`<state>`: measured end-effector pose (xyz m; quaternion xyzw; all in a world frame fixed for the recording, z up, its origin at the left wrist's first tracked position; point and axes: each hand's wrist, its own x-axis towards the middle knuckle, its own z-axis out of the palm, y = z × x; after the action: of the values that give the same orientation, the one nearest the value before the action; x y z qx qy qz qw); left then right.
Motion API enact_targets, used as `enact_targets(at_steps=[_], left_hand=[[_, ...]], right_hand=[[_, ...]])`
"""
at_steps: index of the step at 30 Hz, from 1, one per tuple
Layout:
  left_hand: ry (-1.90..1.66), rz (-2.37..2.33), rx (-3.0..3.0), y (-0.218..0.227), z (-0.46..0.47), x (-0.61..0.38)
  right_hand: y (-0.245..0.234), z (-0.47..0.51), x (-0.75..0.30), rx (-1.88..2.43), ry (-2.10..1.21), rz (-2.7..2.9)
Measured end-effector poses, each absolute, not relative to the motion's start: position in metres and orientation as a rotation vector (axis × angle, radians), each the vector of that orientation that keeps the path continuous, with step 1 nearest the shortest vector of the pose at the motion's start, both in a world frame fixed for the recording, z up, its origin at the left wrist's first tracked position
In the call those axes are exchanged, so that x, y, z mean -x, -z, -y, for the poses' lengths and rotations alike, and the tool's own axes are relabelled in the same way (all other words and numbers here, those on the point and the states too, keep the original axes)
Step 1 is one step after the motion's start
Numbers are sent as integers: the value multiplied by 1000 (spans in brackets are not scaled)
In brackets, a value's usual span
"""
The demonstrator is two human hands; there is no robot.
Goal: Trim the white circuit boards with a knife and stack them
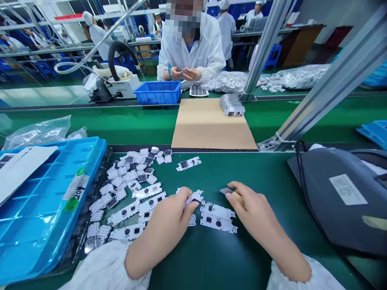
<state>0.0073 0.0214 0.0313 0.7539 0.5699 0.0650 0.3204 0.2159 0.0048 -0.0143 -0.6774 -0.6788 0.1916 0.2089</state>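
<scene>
My left hand (169,222) is closed on a narrow white circuit board (195,196), pinched between thumb and fingers. My right hand (255,213) grips a small tool with a flat grey tip (225,190) and a tan handle, mostly hidden by the fingers. The tip points left, apart from the held board. Between the hands, two white boards with dark round parts (218,224) lie side by side on the green table. More long white boards (124,213) lie left of my left hand, beside a heap of small white pieces (132,169). Another board (189,163) lies farther back.
A blue compartment tray (37,221) with a white sheet (3,187) stands left. A grey bag (344,199) lies right. Beyond are a cardboard sheet (211,128), stacked boards (232,105), a blue bin (159,92), a metal post (327,84) and a seated co-worker (202,42).
</scene>
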Motion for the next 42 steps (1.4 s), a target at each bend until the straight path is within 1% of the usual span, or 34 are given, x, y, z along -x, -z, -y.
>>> enact_targets(at_steps=[2, 5, 9, 14, 19, 26, 29, 32, 34, 37, 40, 42], left_hand=[[-107, -1500, -2156, -31, -35, -16], [-122, -1497, -2218, -19, -63, -33], [-177, -1464, -2232, -4, -94, -46], [-343, -1474, -2153, -18, -92, -28], [-425, -1376, -1937, -37, -45, 0], [-488, -1283, -1413, -16, -1, -8], [-385, -1056, -1169, -10, 0, -15], [-311, -855, -1026, -12, -6, -7], [-412, -819, -932, -15, -12, 6], [-753, -877, -742, -22, -21, 23], [-1039, -1059, -619, -26, -24, 29], [-1122, -1166, -573, -25, -23, 27]], right_hand=[[16, -8, -217, 1881, -582, 1948], [14, -7, -214, 1827, -662, 2064], [13, -3, -208, 1780, -633, 2158], [22, -2, -203, 1758, -563, 2177], [22, -2, -203, 1724, -586, 2174], [3, 5, -203, 1561, -701, 2233], [-7, 10, -195, 1349, -711, 2322], [-10, 10, -188, 1093, -572, 2262], [-7, 7, -185, 1069, -397, 2096], [0, 1, -179, 1166, -240, 2015], [10, -3, -167, 1247, -282, 2196], [17, -4, -158, 1278, -320, 2297]])
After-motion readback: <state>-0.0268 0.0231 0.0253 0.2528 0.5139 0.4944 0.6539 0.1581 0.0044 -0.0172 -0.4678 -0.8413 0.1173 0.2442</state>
